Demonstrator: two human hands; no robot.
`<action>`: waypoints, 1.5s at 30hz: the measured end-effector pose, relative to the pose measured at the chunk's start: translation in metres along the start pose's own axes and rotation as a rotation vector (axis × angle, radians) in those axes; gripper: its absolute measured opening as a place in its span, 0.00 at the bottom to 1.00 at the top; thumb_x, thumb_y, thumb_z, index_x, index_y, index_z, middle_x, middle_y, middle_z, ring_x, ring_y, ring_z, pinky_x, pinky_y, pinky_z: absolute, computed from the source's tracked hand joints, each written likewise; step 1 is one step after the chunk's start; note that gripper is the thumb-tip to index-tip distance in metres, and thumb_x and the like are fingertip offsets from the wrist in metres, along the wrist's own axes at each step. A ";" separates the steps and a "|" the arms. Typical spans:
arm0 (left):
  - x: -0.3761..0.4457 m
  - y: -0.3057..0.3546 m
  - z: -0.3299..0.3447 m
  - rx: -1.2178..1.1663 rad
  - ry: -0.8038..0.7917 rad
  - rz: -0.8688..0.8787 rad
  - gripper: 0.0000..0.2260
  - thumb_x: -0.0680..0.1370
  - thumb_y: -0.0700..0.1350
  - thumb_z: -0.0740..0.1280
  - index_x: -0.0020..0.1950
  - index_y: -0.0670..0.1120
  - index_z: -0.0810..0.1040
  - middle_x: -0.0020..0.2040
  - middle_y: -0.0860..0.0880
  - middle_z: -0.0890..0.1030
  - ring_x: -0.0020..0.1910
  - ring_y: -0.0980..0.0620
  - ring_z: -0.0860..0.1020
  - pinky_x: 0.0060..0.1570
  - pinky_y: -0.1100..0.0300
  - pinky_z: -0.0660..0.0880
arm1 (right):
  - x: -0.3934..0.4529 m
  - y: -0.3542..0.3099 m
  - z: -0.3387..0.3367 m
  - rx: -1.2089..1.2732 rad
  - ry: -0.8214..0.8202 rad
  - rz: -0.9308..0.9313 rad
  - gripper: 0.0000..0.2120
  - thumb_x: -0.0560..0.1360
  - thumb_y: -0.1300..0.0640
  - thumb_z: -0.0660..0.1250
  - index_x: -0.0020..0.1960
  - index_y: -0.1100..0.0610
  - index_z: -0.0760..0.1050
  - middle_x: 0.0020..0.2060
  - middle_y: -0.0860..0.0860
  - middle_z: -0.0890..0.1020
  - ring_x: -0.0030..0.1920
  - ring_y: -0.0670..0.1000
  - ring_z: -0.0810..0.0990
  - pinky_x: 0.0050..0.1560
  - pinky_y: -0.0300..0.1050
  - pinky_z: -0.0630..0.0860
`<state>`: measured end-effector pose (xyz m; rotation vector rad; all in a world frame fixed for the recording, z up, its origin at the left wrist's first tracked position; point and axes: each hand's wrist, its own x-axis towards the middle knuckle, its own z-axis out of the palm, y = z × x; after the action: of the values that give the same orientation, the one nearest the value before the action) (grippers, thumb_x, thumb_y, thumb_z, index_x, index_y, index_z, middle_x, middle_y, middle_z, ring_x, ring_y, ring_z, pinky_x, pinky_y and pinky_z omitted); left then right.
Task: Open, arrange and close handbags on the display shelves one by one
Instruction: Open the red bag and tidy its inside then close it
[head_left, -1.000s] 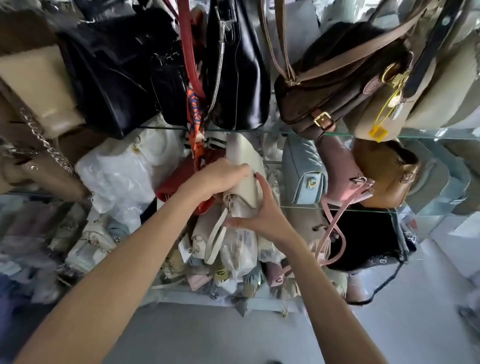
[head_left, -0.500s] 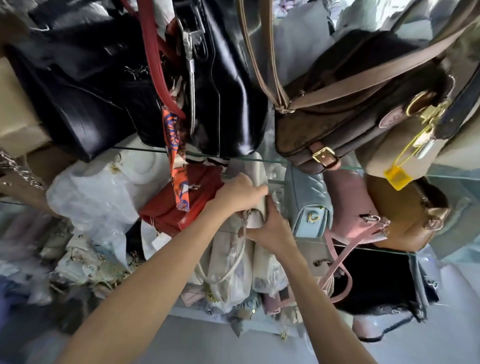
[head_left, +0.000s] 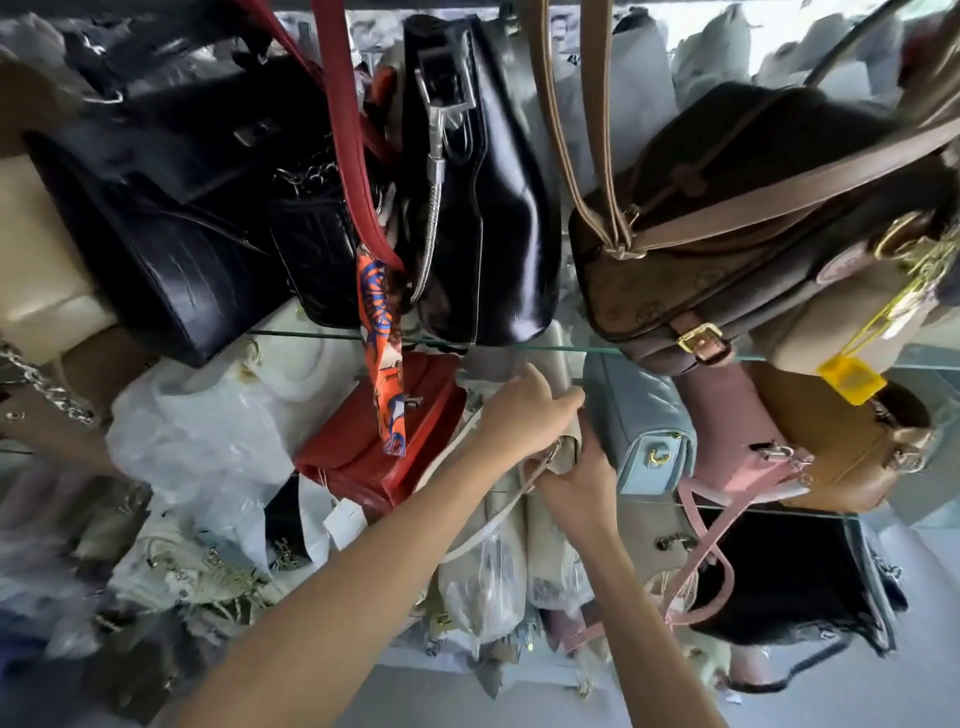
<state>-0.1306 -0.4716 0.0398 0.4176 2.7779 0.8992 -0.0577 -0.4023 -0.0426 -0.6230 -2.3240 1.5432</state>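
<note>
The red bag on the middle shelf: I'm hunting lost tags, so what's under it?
Under the red bag, a white tag and black-and-white packaging show; anything further back is hidden.

A handbag shop: glass display shelves (head_left: 519, 345) are crowded with leather bags, a yellow plastic security tag (head_left: 852, 380) and a white paper price tag (head_left: 344, 524) still attached.

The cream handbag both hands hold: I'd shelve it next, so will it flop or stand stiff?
The cream handbag probably keeps its shape: its edge looks straight in the left hand. Its thin strap hangs loose and may snag neighbours.
</note>
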 end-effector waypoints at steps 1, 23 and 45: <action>0.001 0.000 -0.001 -0.012 -0.002 -0.001 0.30 0.80 0.61 0.63 0.69 0.36 0.69 0.64 0.37 0.78 0.63 0.38 0.78 0.52 0.51 0.72 | 0.002 -0.001 -0.001 0.005 -0.008 0.020 0.41 0.70 0.53 0.77 0.79 0.51 0.65 0.52 0.48 0.85 0.54 0.54 0.83 0.51 0.48 0.80; 0.046 -0.223 -0.086 -0.332 0.062 -0.134 0.18 0.84 0.47 0.66 0.72 0.43 0.72 0.71 0.37 0.73 0.72 0.43 0.72 0.70 0.53 0.61 | -0.025 -0.098 0.014 -0.072 0.044 -0.394 0.12 0.76 0.61 0.70 0.57 0.50 0.84 0.52 0.45 0.82 0.48 0.42 0.81 0.53 0.30 0.74; -0.017 -0.164 -0.101 -0.607 -0.289 -0.179 0.45 0.60 0.51 0.88 0.73 0.53 0.71 0.58 0.42 0.85 0.52 0.40 0.86 0.53 0.38 0.83 | 0.003 -0.074 0.056 -0.040 -0.152 0.125 0.45 0.72 0.34 0.73 0.79 0.54 0.59 0.66 0.56 0.80 0.67 0.59 0.78 0.65 0.47 0.73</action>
<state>-0.1754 -0.6590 0.0247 0.1728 2.1049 1.4284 -0.1002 -0.4705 0.0043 -0.6946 -2.4754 1.6563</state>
